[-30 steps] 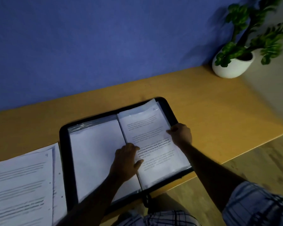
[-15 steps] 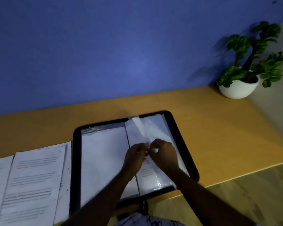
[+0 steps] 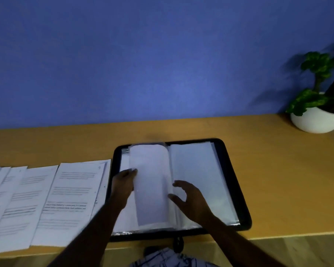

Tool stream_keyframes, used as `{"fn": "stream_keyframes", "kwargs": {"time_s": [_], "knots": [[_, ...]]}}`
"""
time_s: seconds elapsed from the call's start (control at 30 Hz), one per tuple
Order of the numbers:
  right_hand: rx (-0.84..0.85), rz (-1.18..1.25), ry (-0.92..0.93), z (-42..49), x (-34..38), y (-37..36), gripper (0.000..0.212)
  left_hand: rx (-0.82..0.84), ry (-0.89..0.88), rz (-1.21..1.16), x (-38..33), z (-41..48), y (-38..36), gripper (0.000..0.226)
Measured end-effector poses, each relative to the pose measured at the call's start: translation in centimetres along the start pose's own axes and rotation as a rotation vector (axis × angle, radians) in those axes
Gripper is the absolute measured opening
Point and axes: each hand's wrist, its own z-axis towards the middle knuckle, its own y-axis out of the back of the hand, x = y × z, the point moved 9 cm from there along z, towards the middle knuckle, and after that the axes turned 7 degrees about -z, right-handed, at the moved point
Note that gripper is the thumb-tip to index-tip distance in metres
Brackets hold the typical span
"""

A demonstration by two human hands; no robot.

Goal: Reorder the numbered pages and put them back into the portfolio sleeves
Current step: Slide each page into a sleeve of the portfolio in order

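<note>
Open black zip portfolio (image 3: 230, 180) on orange wooden bench (image 3: 278, 170). The left hand (image 3: 123, 185) grips an arched clear plastic sleeve (image 3: 150, 184) by its edge; the right hand (image 3: 191, 199) hovers spread wide, holding nothing.

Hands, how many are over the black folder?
2. The left hand holds the curved white page's left edge; the right hand hovers open above the black portfolio's right side.

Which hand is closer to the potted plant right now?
Right. The right hand hovers over the right half of the portfolio, nearer the potted plant; the left hand holds a lifted sleeve farther left.
</note>
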Motion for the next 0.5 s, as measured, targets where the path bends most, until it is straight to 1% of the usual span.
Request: {"fn": "stream_keyframes", "kwargs": {"time_s": [0.07,0.13,0.2,0.27,0.3,0.33,0.4,0.43,0.5], "knots": [[0.135,-0.068,-0.011,-0.1,0.1,-2.0,0.088,-0.057,-0.021,0.014,-0.4,1.0,2.6,0.008],[0.228,-0.11,0.013,-0.1,0.6,-3.8,0.094,-0.065,-0.017,0.118,0.0,1.7,4.5,0.021],[0.31,-0.181,0.055,-0.3,0.8,-5.5,0.105,-0.049,-0.008,0.251,1.1,1.8,5.8,0.027],[0.342,-0.289,0.122,-0.2,1.0,-7.0,0.114,-0.025,-0.043,0.401,1.8,1.2,6.5,0.016],[0.355,-0.341,0.143,-0.3,1.0,-7.6,0.114,-0.026,-0.057,0.473,2.1,0.9,6.7,0.013],[0.359,-0.378,0.151,-0.3,0.9,-8.1,0.109,-0.035,-0.074,0.527,2.3,0.7,7.1,0.017],[0.281,-0.471,0.197,-0.2,1.4,-8.2,0.084,-0.05,-0.086,0.599,2.7,0.7,7.9,0.029],[0.282,-0.502,0.203,-0.2,1.4,-8.6,0.074,-0.047,-0.089,0.634,2.8,0.7,8.3,0.032],[0.296,-0.535,0.193,-0.2,1.3,-9.5,0.063,-0.039,-0.125,0.7,2.8,0.9,9.0,0.033]]}}
